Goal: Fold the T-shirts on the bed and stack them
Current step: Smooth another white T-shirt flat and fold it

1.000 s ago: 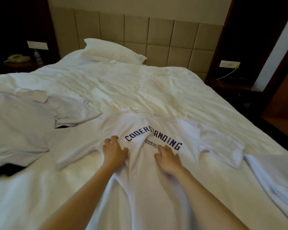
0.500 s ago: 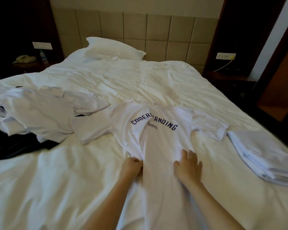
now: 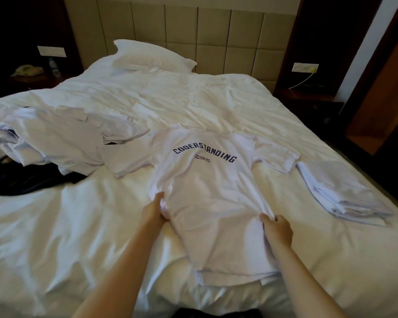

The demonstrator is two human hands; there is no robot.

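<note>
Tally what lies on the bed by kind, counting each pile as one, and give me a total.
pillow: 1
printed T-shirt, spread out: 1
heap of unfolded white T-shirts: 1 (shirts inside cannot be counted)
stack of folded white T-shirts: 1
dark garment: 1
Total: 5

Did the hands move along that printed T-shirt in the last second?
Yes. The left hand and right hand slid from just under the lettering toward the hem, nearer the person, and now grip the T-shirt by its sides.
</note>
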